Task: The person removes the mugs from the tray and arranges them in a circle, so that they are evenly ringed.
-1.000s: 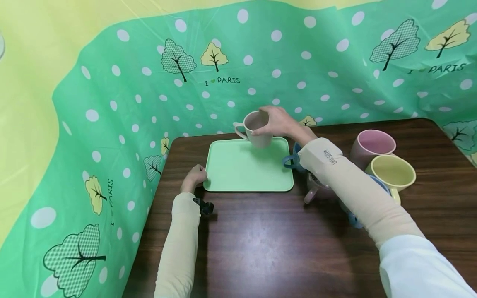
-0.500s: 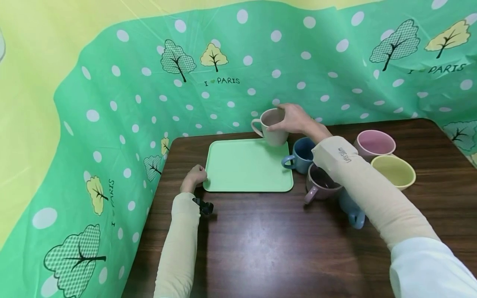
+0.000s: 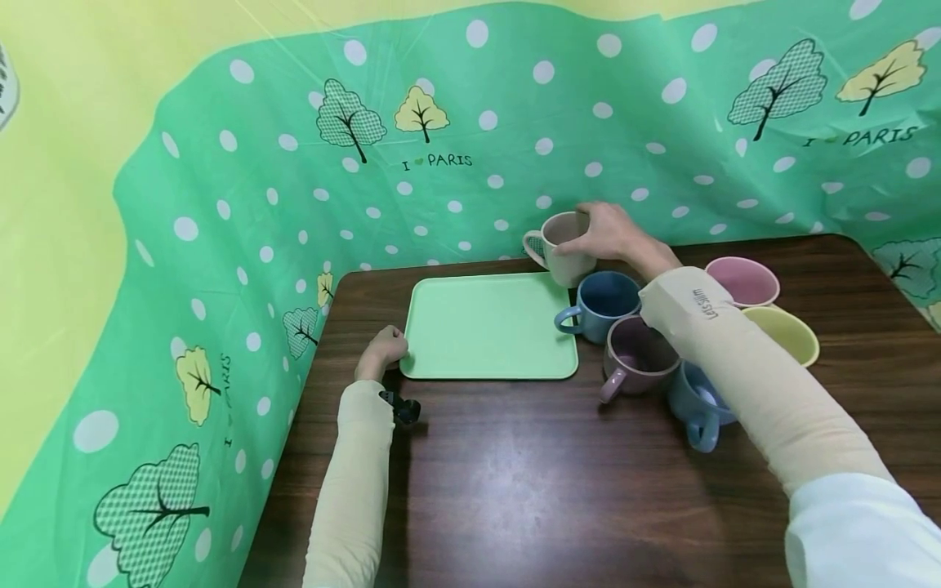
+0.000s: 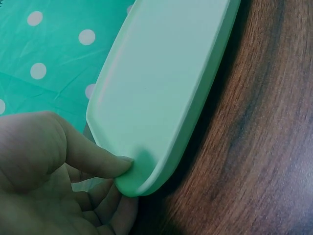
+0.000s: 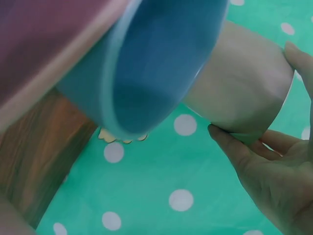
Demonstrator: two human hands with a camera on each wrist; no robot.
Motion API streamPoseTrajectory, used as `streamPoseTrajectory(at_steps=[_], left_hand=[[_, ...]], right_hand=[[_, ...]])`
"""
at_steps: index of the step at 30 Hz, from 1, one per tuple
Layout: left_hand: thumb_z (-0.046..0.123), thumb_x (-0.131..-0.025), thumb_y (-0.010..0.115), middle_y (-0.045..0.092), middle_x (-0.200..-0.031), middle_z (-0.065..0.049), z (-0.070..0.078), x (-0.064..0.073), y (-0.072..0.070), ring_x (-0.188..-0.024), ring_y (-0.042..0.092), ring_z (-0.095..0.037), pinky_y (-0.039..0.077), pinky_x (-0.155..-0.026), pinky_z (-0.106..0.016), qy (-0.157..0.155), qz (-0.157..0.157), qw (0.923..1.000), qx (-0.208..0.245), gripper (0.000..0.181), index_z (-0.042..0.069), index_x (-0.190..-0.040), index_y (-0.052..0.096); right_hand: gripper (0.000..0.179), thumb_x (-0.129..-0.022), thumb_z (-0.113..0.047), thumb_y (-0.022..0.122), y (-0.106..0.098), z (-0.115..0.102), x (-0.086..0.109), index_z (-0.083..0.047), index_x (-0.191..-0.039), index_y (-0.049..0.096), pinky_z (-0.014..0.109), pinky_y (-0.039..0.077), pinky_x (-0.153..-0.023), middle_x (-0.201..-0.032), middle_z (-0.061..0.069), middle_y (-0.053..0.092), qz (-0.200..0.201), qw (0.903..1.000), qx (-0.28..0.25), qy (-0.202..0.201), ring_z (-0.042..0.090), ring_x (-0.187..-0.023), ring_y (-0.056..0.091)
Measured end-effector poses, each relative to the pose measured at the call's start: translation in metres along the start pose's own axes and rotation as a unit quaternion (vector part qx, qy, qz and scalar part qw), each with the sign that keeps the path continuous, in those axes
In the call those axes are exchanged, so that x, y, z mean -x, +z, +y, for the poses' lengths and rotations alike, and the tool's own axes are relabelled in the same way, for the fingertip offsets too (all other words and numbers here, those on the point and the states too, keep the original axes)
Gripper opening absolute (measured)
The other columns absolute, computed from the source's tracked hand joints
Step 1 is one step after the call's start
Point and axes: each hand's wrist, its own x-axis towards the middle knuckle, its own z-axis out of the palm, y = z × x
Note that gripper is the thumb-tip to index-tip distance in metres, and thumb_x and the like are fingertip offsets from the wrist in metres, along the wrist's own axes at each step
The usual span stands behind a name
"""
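My left hand pinches the near left corner of a light green tray. In the left wrist view, the thumb lies on top of the tray and the fingers are curled beneath it. My right hand grips a beige mug round its upper body, with the handle pointing left, at the tray's far right corner. Whether its base touches anything is hard to tell. Just in front stands a blue mug, its handle over the tray's right edge. A purple mug stands nearer.
Another blue mug is partly behind the right forearm. A yellow mug and a pink mug stand farther right, partly covered by the sleeve. A green dotted curtain hangs close behind the wooden table.
My right hand has carried the beige mug rightward, from over the tray to its far right corner. The blue and purple mugs have come into fuller view. My left hand stays put.
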Motion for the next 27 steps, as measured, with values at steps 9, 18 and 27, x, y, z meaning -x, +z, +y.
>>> streamPoseTrajectory(at_steps=[9, 18, 27], left_hand=[[0.010, -0.094, 0.028, 0.034, -0.090, -0.008, 0.000, 0.000, 0.000, -0.070, 0.029, -0.020, 0.030, -0.067, -0.033, -0.004, -0.003, 0.9999, 0.012, 0.005, 0.011, -0.090, 0.032], [0.010, -0.094, 0.026, 0.031, -0.086, -0.008, -0.003, -0.003, 0.001, -0.065, 0.024, -0.018, 0.028, -0.065, -0.033, -0.004, -0.009, 0.9997, 0.022, 0.008, 0.012, -0.087, 0.028], [0.010, -0.095, 0.028, 0.033, -0.089, -0.009, 0.000, 0.000, -0.001, -0.067, 0.028, -0.019, 0.029, -0.066, -0.034, -0.002, -0.013, 0.9997, 0.022, 0.007, 0.010, -0.089, 0.031]], right_hand=[[0.094, -0.076, -0.048, 0.074, -0.006, 0.017, 0.005, 0.007, -0.141, 0.035, 0.055, 0.038, -0.097, -0.134, 0.029, 0.045, 0.005, 0.9998, 0.020, 0.007, 0.043, -0.119, 0.044], [0.094, -0.076, -0.051, 0.073, -0.009, 0.032, 0.013, 0.009, -0.139, 0.037, 0.055, 0.040, -0.092, -0.128, 0.030, 0.049, -0.003, 0.9991, 0.033, 0.026, 0.042, -0.112, 0.046], [0.089, -0.078, -0.051, 0.070, -0.019, 0.041, 0.017, 0.013, -0.132, 0.039, 0.054, 0.041, -0.089, -0.119, 0.032, 0.050, -0.014, 0.9977, 0.050, 0.043, 0.043, -0.107, 0.048]])
